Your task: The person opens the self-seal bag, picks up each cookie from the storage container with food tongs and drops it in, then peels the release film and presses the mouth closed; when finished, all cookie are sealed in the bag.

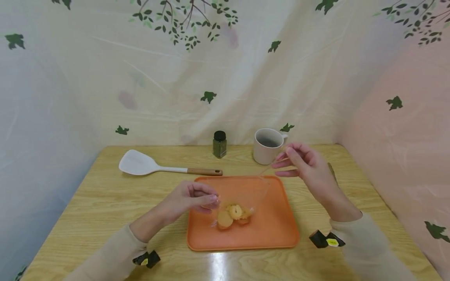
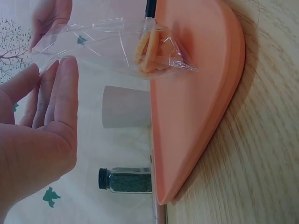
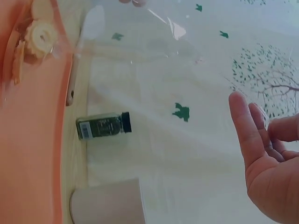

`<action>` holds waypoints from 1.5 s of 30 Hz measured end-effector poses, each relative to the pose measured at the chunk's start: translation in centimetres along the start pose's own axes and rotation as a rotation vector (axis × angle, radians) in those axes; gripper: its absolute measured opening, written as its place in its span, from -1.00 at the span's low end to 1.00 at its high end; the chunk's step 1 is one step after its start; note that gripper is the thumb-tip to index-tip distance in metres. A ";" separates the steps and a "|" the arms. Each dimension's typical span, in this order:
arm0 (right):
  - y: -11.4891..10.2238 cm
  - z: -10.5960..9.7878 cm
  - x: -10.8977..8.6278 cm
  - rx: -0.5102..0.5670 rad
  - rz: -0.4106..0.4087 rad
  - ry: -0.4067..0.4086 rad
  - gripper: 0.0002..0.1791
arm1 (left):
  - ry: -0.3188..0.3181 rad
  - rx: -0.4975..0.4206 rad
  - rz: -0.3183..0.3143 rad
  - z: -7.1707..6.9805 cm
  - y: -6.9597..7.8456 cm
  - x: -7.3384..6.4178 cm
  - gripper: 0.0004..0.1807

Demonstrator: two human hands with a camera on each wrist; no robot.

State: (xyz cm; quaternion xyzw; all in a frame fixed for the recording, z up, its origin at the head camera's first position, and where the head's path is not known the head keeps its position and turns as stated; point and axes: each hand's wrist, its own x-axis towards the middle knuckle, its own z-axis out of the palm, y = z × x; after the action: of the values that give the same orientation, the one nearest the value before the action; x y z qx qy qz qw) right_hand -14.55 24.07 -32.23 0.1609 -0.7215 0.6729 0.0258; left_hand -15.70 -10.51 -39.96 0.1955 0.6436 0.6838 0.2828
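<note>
A clear plastic bag (image 2: 105,49) with several round, pale cookies (image 1: 225,219) at its bottom hangs low over an orange tray (image 1: 272,234). My left hand (image 1: 188,201) pinches one side of the bag's upper part between thumb and fingers. Higher and to the right, my right hand (image 1: 309,168) pinches another part of the thin film, which stretches between both hands. In the right wrist view one cookie (image 3: 41,38) shows a scalloped edge and a small centre mark. The film is so transparent that its exact outline is hard to make out.
Behind the tray stand a green-filled jar (image 1: 219,145) with a black lid and a light mug (image 1: 265,150). A white spatula (image 1: 138,163) with a wooden handle lies at the back left. Something thin (image 1: 332,173) is partly hidden behind my right hand. Patterned curtains (image 1: 168,86) surround the wooden table (image 1: 105,210).
</note>
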 end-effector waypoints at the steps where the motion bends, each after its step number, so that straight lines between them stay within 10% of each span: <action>1: 0.0 -0.4 -0.1 0.007 0.006 0.010 -0.76 | 0.000 -0.001 0.001 0.0 0.0 0.0 -0.69; 14: 0.7 -4.1 -1.4 0.298 -0.043 0.054 -0.83 | -0.002 0.007 -0.004 -0.1 -0.1 -0.1 -0.68; 45: 0.8 -6.6 -1.9 0.387 -0.148 0.102 -0.79 | 0.013 0.021 0.017 -0.4 -0.3 -0.1 -0.69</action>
State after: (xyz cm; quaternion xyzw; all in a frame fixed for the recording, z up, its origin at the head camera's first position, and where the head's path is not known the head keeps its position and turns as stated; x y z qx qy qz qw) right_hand -14.11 30.94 -32.90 0.1813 -0.5627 0.8025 0.0803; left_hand -15.89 -10.88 -40.33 0.1994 0.6510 0.6806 0.2708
